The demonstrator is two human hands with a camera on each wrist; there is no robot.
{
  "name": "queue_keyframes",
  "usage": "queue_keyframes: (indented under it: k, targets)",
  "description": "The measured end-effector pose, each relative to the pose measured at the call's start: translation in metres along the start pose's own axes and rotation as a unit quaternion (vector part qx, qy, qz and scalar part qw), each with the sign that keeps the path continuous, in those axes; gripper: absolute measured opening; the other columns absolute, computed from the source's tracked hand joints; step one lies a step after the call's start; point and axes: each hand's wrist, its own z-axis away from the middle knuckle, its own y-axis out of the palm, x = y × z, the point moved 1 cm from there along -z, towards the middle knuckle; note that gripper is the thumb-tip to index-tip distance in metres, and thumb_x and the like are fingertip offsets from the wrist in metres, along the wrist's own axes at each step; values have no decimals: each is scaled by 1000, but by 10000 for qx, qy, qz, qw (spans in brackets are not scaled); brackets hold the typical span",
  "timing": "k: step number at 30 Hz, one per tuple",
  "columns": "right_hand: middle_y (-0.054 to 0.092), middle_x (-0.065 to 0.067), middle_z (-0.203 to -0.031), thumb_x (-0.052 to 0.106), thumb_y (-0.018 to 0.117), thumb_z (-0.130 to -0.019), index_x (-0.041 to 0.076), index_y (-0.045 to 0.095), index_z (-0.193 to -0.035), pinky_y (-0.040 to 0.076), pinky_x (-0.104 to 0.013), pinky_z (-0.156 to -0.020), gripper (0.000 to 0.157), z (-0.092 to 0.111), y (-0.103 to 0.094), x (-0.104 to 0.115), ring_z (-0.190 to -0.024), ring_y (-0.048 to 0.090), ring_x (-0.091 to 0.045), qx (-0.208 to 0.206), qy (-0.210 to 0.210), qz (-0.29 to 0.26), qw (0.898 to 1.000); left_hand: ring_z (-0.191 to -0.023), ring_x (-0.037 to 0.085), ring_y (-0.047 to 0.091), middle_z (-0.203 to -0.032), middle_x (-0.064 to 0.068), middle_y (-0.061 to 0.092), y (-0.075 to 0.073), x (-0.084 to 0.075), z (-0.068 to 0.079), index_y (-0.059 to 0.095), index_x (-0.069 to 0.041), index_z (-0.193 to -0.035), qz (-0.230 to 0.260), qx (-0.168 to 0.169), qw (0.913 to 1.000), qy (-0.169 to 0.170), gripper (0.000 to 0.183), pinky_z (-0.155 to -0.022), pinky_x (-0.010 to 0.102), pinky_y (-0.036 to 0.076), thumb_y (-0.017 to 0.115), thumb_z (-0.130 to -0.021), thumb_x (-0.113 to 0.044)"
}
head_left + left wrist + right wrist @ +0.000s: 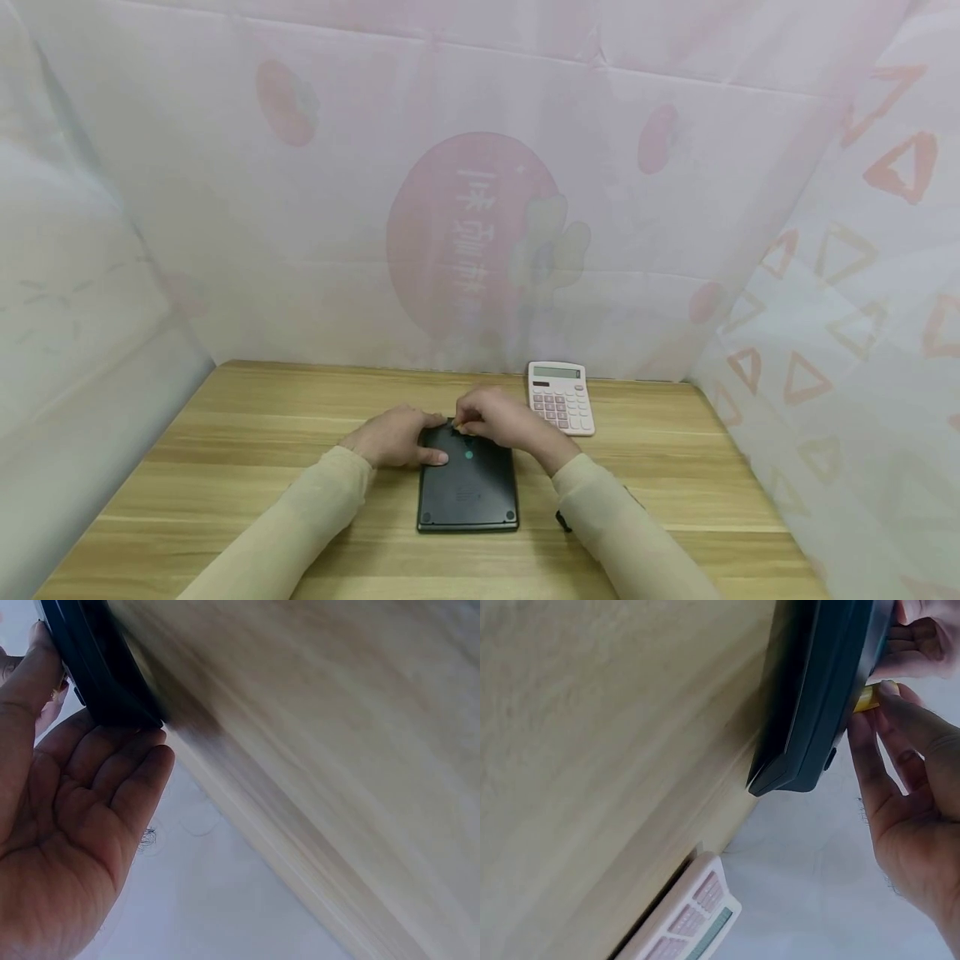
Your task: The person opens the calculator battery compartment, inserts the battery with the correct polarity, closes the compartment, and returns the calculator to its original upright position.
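A dark calculator (468, 492) lies face down on the wooden table, its back with round feet and a green dot turned up. My left hand (393, 435) holds it by the far left part, the thumb over the back and the fingers (139, 769) against its edge in the left wrist view. Between thumb and fingertips my right hand (498, 417) pinches a small yellow battery (867, 698) at the far end of the calculator's back. The fingers cover most of the battery and hide part of the opening there.
Beyond my right hand, a pink-and-white calculator (561, 398) lies face up near the table's back edge. A small black thing (562, 522) shows from under my right sleeve. Printed cloth (337, 208) hangs behind and at both sides of the table (247, 467).
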Motion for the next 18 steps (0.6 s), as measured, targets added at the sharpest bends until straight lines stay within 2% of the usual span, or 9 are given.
queue_keyframes:
  k: [7,13,18]
  targets:
    - [78,9,-107,25,74,-100,23,82,-105,59,-23,-89,9,1,6,1,-99,69,-5,-52,-108,574,9983,-137,30,63,-150,7,66,0,-2,0,63,-14,-147,0,2,10000,-18,72,-117,50,52,83,-88,-51]
    - [73,8,-99,24,72,-101,23,84,-107,57,-20,-79,14,7,9,6,-87,64,-4,-87,-70,1198,9927,-136,30,63,-149,9,66,0,-4,1,62,-14,-148,27,22,10000,-44,73,-116,50,52,83,-88,-50]
    - [72,7,-102,13,70,-102,24,84,-113,55,-19,-79,21,10,10,8,-86,60,-5,55,-81,1360,9907,-136,29,63,-149,8,66,-1,-4,3,62,-14,-148,3,18,10000,-84,73,-116,50,52,83,-88,-50]
